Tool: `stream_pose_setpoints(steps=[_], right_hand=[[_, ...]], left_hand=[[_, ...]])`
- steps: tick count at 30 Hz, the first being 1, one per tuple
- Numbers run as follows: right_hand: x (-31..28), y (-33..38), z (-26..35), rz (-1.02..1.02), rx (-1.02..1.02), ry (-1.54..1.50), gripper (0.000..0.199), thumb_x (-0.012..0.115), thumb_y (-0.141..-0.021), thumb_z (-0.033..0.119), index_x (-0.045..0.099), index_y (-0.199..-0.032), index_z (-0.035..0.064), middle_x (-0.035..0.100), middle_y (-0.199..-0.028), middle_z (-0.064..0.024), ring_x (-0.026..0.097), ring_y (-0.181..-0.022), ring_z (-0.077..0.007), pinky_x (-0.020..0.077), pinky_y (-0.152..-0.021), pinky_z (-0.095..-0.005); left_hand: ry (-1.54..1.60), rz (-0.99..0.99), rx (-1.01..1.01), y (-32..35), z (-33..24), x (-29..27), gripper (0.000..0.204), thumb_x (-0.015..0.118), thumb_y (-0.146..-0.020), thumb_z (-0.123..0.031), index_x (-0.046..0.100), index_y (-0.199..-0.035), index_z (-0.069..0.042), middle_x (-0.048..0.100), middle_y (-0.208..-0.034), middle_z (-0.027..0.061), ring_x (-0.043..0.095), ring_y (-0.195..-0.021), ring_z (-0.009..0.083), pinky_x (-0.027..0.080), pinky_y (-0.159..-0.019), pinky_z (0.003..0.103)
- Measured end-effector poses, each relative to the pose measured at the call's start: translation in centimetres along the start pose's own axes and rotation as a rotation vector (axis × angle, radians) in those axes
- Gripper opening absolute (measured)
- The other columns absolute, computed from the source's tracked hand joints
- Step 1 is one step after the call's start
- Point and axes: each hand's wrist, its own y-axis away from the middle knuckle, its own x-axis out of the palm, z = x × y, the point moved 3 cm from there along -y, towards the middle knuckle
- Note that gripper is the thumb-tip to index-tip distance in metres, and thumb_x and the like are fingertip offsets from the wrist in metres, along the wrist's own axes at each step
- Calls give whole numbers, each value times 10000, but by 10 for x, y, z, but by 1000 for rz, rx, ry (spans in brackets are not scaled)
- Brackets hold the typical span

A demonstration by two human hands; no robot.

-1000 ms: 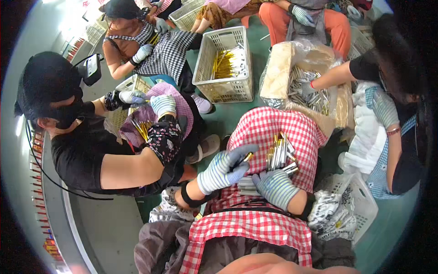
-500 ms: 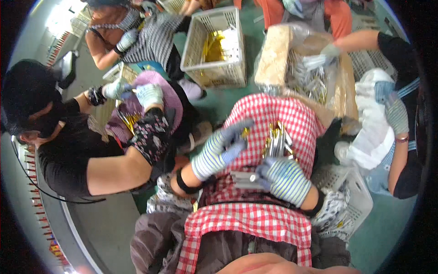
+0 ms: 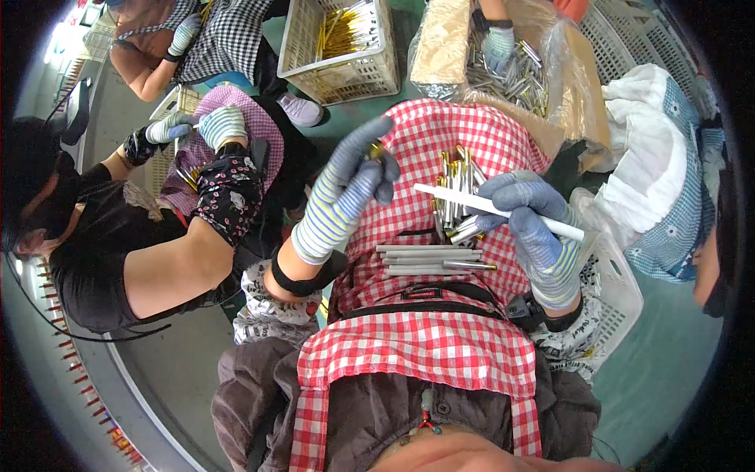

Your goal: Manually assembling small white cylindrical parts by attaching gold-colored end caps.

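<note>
My left hand (image 3: 338, 193), in a striped glove with grey-blue fingers, is raised over the left of my lap, its fingers closed on a small gold-coloured piece (image 3: 377, 150) that is mostly hidden. Between the fingers and thumb of my right hand (image 3: 539, 236) is a slim white tube (image 3: 460, 197), slanting up to the left. Just below it, short metallic tubes (image 3: 465, 230) show at the fingertips; whether they are gripped is unclear. A bundle of silver and gold tubes (image 3: 454, 177) lies on my red-checked apron (image 3: 503, 141). Nearer me several grey-white tubes (image 3: 425, 253) lie side by side, one silver-tipped.
Ahead, a plastic-lined carton (image 3: 440, 59) holds many metallic tubes, with a co-worker's gloved hand (image 3: 498, 51) in it. A grey crate (image 3: 338, 82) with gold and white sticks stands left of it. A co-worker (image 3: 181, 267) sits close on my left. Another crate (image 3: 621, 291) stands at my right.
My right hand has risen from the tubes on my lap and now holds the white tube. My left hand stays raised with the gold piece. The co-worker's hand reaches deeper into the carton.
</note>
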Motion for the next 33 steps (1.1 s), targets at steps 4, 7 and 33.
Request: stream_pose_setpoints(steps=[4, 7, 33], right_hand=[[3, 5, 1, 38, -157, 217, 134, 603, -924, 39, 631, -1047, -8, 638, -1067, -147, 652, -853, -172, 553, -777, -301], [3, 1, 7, 43, -224, 271, 134, 602, -923, 37, 632, -1047, -6, 636, -1079, -158, 659, -857, -181, 557, -782, -306], [-32, 28, 28, 160, -35, 761, 283, 654, -880, 96, 610, -1154, 44, 663, -883, -80, 667, -708, -185, 555, -649, -299]], left_hand=[[314, -140, 176, -16, -3, 0, 484, 573, -979, -146, 398, -1424, -70, 626, -1004, 111, 624, -814, 157, 519, -763, 268], [201, 25, 84, -18, -3, 7, 490, 611, -959, -136, 431, -1405, -41, 643, -1079, 117, 623, -837, 146, 519, -782, 272], [-1292, 560, 459, 6, -6, 20, 295, 649, -874, -275, 663, -1119, -110, 625, -750, 60, 622, -584, 245, 492, -541, 368]])
